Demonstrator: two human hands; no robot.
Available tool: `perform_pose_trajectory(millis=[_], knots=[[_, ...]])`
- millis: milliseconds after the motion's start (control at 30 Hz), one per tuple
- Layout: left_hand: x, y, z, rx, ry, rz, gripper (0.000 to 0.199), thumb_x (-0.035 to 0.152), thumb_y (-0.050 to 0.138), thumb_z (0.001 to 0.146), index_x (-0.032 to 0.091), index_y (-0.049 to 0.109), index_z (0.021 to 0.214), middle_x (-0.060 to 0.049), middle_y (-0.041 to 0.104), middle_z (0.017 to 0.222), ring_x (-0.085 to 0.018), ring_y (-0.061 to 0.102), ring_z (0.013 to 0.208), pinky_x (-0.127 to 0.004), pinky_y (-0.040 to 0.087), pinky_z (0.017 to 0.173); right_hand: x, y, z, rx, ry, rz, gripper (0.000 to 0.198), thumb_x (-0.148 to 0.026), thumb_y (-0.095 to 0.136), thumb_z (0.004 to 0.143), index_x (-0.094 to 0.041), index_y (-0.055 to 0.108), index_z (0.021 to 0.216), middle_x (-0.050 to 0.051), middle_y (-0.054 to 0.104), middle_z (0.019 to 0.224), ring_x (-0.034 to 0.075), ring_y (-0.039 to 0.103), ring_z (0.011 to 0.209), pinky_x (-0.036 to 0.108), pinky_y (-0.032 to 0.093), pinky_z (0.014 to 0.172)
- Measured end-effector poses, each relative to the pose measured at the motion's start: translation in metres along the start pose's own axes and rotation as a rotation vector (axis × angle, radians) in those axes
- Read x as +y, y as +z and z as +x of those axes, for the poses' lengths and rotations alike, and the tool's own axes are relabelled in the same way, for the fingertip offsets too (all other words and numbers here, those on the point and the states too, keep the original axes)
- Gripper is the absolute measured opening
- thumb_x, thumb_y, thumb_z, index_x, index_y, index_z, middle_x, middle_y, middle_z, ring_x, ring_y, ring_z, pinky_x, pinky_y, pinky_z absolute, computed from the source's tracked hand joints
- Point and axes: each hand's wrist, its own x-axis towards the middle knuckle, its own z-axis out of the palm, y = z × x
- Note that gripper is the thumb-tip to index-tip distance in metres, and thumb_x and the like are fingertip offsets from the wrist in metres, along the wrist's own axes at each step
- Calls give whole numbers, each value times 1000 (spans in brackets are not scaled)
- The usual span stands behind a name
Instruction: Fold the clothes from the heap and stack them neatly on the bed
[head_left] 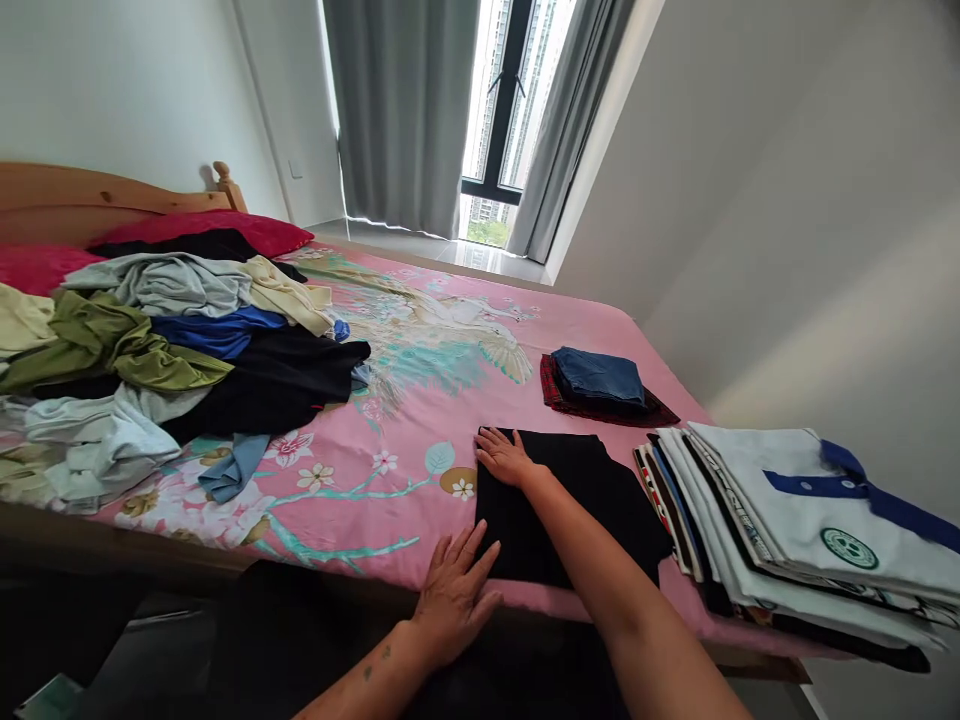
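Note:
A black garment (559, 525) lies flat and folded over near the front edge of the bed; I cannot tell its exact kind. My right hand (504, 457) rests flat on its far left corner, fingers stretched out, with the forearm crossing over the cloth. At the near left corner my left hand (459, 590) lies with fingers spread, the tips at the garment's edge. Neither hand grips anything. Just right of the black garment stands a stack of folded clothes, topped by a white polo shirt (802, 510) with a blue collar and a green round badge.
Folded blue denim (600, 375) lies on red plaid cloth beyond the black garment. A loose heap of clothes, with an olive garment (112, 340) among them, covers the bed's left side. The pink floral sheet (420, 430) spans the bed. A wall borders the right.

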Motion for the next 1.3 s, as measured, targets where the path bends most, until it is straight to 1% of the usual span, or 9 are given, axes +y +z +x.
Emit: perform_pose_trajectory(millis=[133,300,567,800,867,967,1133,1200,1300], knots=[[5,2,11,123,-367,-281,53,33,47,86,17,43,136,-13,48,136,-25,48,123,-43,40,102,17,-18,23,-30,102,22,51,-29,28,90,-25,33,141,4,27,150,21,18,139,58,6,109],[0,2,38,23,-614,-652,48,30,57,75,17,54,121,-9,67,109,-23,63,98,-35,51,86,34,-40,52,-196,170,64,66,-17,51,66,-25,46,131,5,51,133,24,47,121,43,36,100],[12,-3,56,-35,-757,-991,34,13,57,57,17,63,90,-2,70,86,-22,64,82,-30,50,72,28,-59,82,-448,187,117,58,-18,71,47,-20,67,105,6,66,107,26,64,91,34,50,77],[5,-13,68,42,-678,-1455,38,11,48,49,16,59,84,1,66,75,-17,61,74,-27,47,69,40,-114,57,-333,102,314,38,-18,75,48,-18,71,85,2,70,84,21,65,80,30,51,73],[-11,-47,94,30,-596,-1322,32,11,47,47,15,58,76,2,62,67,-14,58,68,-24,45,64,56,-149,48,-233,76,392,38,-18,74,51,-16,69,89,3,70,85,21,65,80,29,51,73],[-35,-131,159,58,-415,-885,23,13,48,52,14,59,72,3,57,62,-12,53,62,-23,42,59,84,-213,34,-7,45,508,42,-25,68,62,-13,64,102,6,69,94,20,63,85,31,50,77],[-45,-265,261,209,-129,-187,34,12,49,61,12,68,90,3,61,68,-11,54,65,-23,43,66,110,-292,15,639,-156,808,40,-28,75,56,-12,63,91,2,66,83,17,61,77,33,48,77],[-45,-286,276,232,-75,-48,40,10,50,63,12,68,98,2,66,77,-14,59,76,-25,44,75,111,-294,9,781,-146,769,35,-28,76,55,-14,62,84,-1,63,73,14,58,71,31,48,72],[-59,-268,265,223,-25,82,44,9,49,66,17,68,104,1,70,91,-17,62,90,-30,42,89,106,-256,-2,827,-109,593,24,-28,69,63,-16,62,84,-1,63,75,15,58,72,32,47,74]])
